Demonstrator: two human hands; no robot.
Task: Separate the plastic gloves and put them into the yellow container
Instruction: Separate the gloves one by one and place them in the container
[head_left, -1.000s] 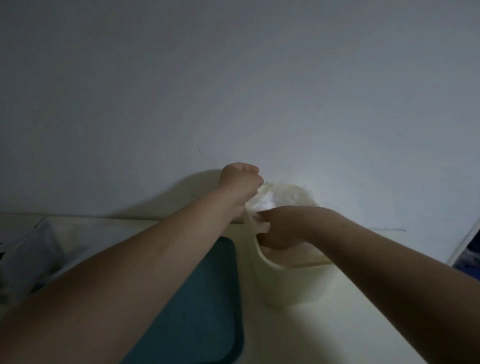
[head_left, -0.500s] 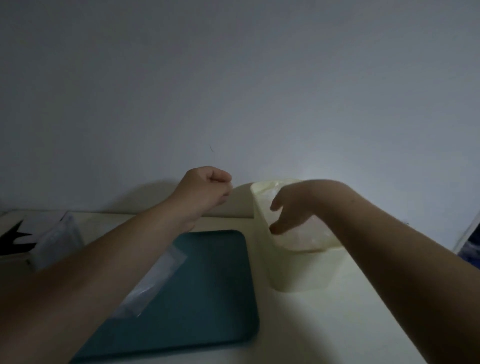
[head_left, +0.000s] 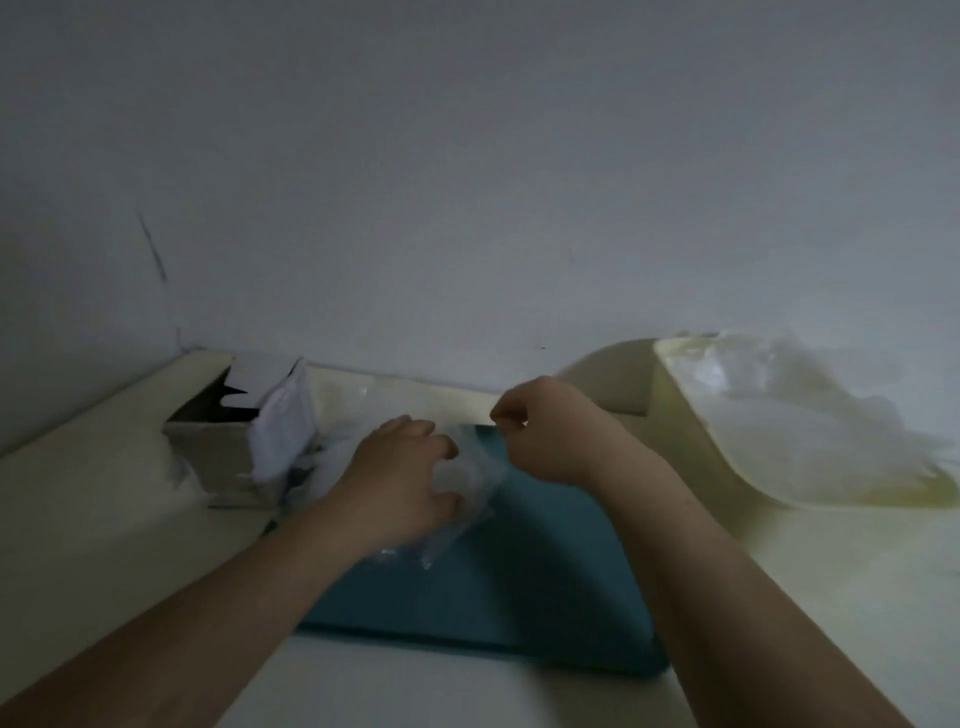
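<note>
Since half a second ago, both hands are pulling away from the yellow container (head_left: 680, 410) and working over the teal mat (head_left: 545, 571). The left hand (head_left: 395, 488) fingers are clutching the clear glove stack (head_left: 467, 499) beneath them. The right hand (head_left: 556, 441) fingers are pinching together; whether they are holding any film is unclear. Crumpled gloves (head_left: 810, 415) are filling the container, right of the fingers, its edge cut off.

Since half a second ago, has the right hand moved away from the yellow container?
Yes: the right hand is out of the yellow container, leftward, over the teal tray.
</note>
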